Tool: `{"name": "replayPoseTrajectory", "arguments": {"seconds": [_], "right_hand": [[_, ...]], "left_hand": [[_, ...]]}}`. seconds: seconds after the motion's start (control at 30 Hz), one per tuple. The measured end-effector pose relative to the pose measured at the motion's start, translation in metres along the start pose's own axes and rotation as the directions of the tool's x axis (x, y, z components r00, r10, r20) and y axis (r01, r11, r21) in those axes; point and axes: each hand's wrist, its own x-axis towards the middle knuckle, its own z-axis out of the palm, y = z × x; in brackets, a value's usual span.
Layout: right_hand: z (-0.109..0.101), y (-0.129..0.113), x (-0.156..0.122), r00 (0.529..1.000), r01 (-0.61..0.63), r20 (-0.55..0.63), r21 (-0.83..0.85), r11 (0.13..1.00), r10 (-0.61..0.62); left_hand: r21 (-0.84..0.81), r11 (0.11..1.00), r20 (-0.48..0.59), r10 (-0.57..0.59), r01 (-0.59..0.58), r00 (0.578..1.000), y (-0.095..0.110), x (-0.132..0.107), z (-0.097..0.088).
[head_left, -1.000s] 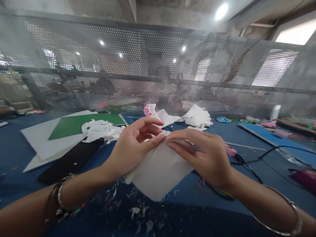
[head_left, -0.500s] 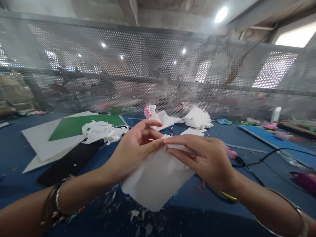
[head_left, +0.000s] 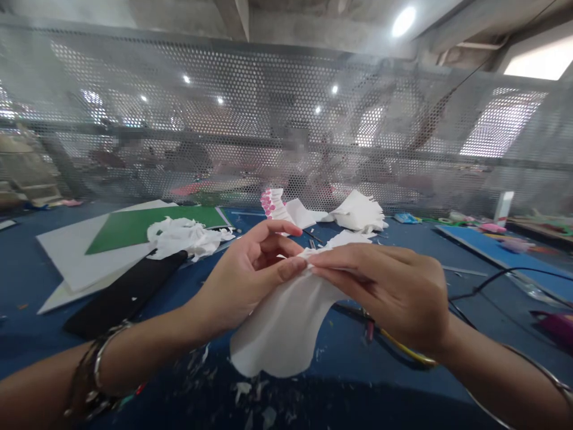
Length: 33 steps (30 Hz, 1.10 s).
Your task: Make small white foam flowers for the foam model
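Between my two hands hangs a sheet of thin white paper, its top edge gathered into a narrow bunch. My left hand pinches that bunch between thumb and fingers. From the other side my right hand grips the same edge with thumb and index finger. The lower part of the sheet drapes down over the blue table, with a curved bottom edge. Just behind my hands lie white paper pieces, one with pleats, and a pleated strip with pink marks.
To the left are a green sheet, large white sheets, crumpled white scraps and a black flat case. On the right, a black cable runs beside a blue board. A perforated metal screen stands behind.
The paper's top edge is more tightly bunched, and its lower part hangs narrower and wavier. My right hand has shifted slightly right.
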Motion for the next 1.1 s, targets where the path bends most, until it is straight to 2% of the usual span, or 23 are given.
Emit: {"name": "replayPoseTrajectory", "arguments": {"seconds": [0.17, 0.4, 0.6, 0.73, 0.83, 0.97, 1.1], "right_hand": [[0.000, 0.001, 0.003, 1.000, -0.021, -0.021, 0.043, 0.999, 0.022], [-0.005, 0.006, 0.009, 0.989, -0.138, 0.077, 0.172, 0.975, 0.126], [0.001, 0.009, 0.008, 0.958, -0.284, 0.128, 0.335, 0.898, 0.256], [0.006, 0.008, 0.006, 0.942, -0.335, 0.124, 0.382, 0.861, 0.312], [0.009, 0.006, 0.004, 0.953, -0.298, 0.053, 0.357, 0.885, 0.300], [0.013, 0.002, 0.001, 0.966, -0.226, -0.057, 0.283, 0.932, 0.252], [0.013, 0.002, 0.000, 0.971, -0.199, -0.076, 0.262, 0.944, 0.225]], "left_hand": [[-0.081, 0.997, 0.033, -0.006, 0.008, 0.999, -0.001, 0.000, -0.001], [-0.132, 0.990, 0.017, -0.040, 0.042, 0.999, -0.002, 0.002, 0.000], [-0.212, 0.970, 0.026, -0.115, 0.118, 0.993, -0.002, 0.002, 0.000], [-0.206, 0.969, 0.024, -0.137, 0.139, 0.990, -0.004, 0.004, -0.001], [-0.147, 0.985, 0.016, -0.095, 0.096, 0.995, -0.005, 0.004, -0.001], [0.047, 0.999, -0.008, 0.015, -0.015, 1.000, -0.005, 0.003, -0.002], [0.307, 0.938, 0.009, 0.169, -0.164, 0.986, 0.000, -0.001, -0.005]]}}
